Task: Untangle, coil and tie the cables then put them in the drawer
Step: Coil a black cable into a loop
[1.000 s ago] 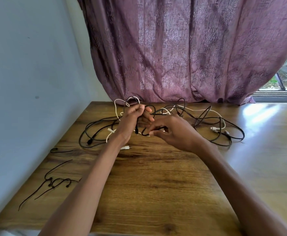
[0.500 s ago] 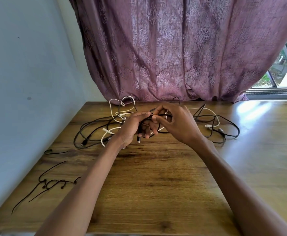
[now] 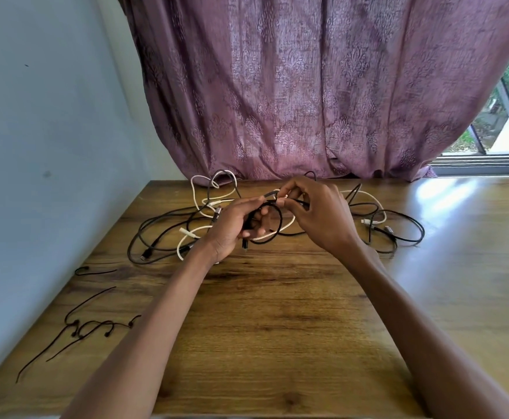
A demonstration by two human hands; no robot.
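Legible markings: none.
No text, label, brand, number or sign can be read on any surface in view; the cable connectors are too small to show any marking.
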